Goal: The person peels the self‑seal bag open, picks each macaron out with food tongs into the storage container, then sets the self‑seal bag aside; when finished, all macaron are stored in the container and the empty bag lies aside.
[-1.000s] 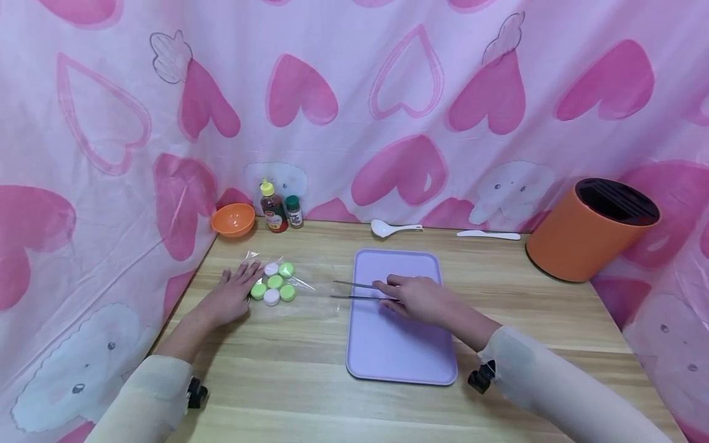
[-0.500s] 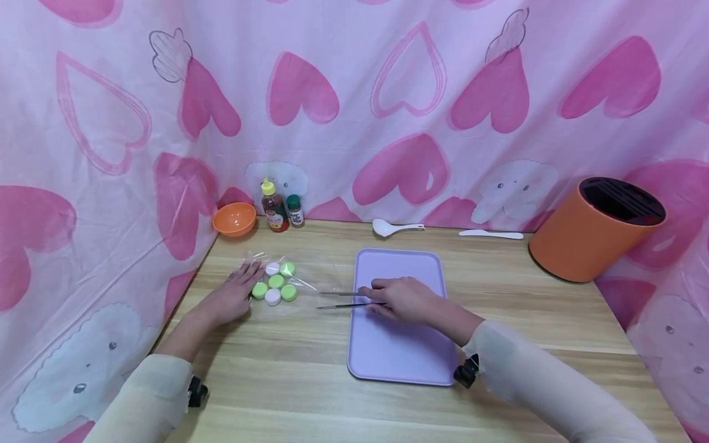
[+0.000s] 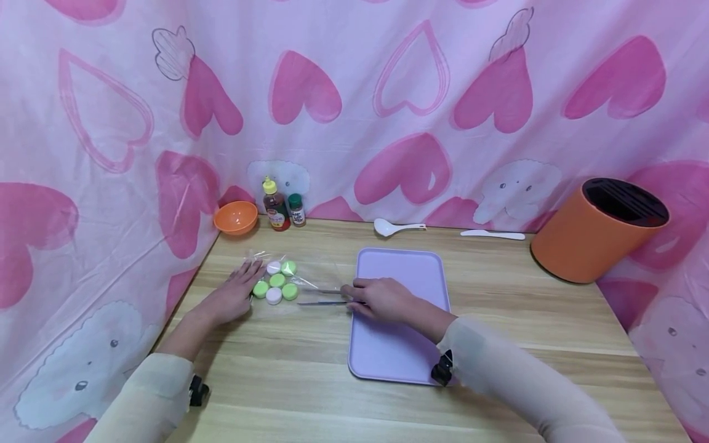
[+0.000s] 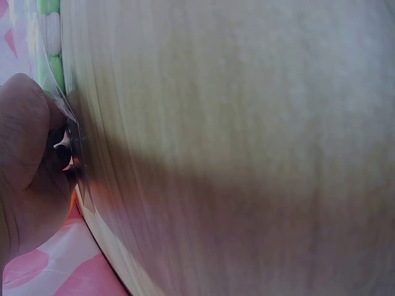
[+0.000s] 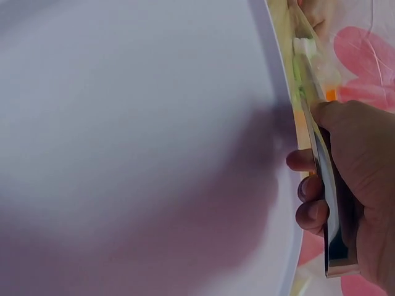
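My left hand (image 3: pixel 235 292) rests on the left end of a clear plastic bag (image 3: pixel 317 267), fingers extended. In the bag lie several light green discs (image 3: pixel 277 280) and white discs (image 3: pixel 274 296), flat on the table. The left wrist view catches only my thumb at the bag's edge, with the discs edge-on. My right hand (image 3: pixel 382 299) grips a pair of metal tongs (image 5: pixel 331 197) over the left edge of a purple tray (image 3: pixel 399 357). The tongs' two arms stand apart and point left, their tips just right of the discs, at the bag's right part.
Along the back stand an orange bowl (image 3: pixel 236 218), a yellow-capped squeeze bottle (image 3: pixel 276 208) and a green-capped shaker (image 3: pixel 296 211). A white spoon (image 3: pixel 388 228) and white knife (image 3: pixel 493 235) lie farther right. An orange knife block (image 3: pixel 587 237) occupies the right corner. Patterned curtains edge the table.
My right hand has moved left with the tongs, from over the tray's middle to its left edge, bringing the tips closer to the discs. My left hand has stayed on the bag.
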A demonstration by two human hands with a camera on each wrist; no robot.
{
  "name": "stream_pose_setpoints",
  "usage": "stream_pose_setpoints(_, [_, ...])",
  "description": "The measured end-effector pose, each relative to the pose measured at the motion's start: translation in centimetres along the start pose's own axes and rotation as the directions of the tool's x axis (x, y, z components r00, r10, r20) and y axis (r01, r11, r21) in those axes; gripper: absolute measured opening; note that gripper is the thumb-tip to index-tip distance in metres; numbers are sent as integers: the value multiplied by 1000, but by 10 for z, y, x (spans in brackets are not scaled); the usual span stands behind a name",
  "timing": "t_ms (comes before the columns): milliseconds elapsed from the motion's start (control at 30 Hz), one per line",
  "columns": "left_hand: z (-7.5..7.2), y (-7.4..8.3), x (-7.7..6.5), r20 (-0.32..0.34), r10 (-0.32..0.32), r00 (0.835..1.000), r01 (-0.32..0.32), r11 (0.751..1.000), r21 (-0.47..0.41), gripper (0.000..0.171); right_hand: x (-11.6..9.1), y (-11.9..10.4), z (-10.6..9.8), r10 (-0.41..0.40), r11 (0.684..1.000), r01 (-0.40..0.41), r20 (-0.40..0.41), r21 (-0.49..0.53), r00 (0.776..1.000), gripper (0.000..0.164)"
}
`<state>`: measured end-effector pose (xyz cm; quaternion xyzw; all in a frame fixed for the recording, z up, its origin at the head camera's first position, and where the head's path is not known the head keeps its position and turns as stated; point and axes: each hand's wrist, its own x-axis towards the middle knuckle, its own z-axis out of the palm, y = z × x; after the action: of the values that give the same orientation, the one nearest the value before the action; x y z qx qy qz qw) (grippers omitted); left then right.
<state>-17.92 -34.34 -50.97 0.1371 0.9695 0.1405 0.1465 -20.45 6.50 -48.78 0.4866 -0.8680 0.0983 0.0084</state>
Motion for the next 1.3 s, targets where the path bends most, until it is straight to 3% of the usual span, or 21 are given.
stream_pose_setpoints(300, [0, -1, 2, -12, 20, 1000, -20, 1000, -2, 89, 17, -9, 8, 58, 998, -58, -14, -28, 998, 26])
stream_pose_setpoints(667, [-3, 2, 2, -10, 26, 1000, -26, 1000, -12, 87, 23, -11, 6, 66, 995, -66, -3, -70, 998, 27])
stream_pose_setpoints(1033, [-3, 0, 1, -15, 23, 1000, -24, 999, -48, 89, -2, 9, -6, 19, 996, -27, -87, -87, 996, 33])
stream_pose_setpoints(1300, [-3, 6, 0, -5, 9, 1000, -9, 1000, -23, 88, -33, 27, -22, 50, 995, -58, -101, -86, 994, 37])
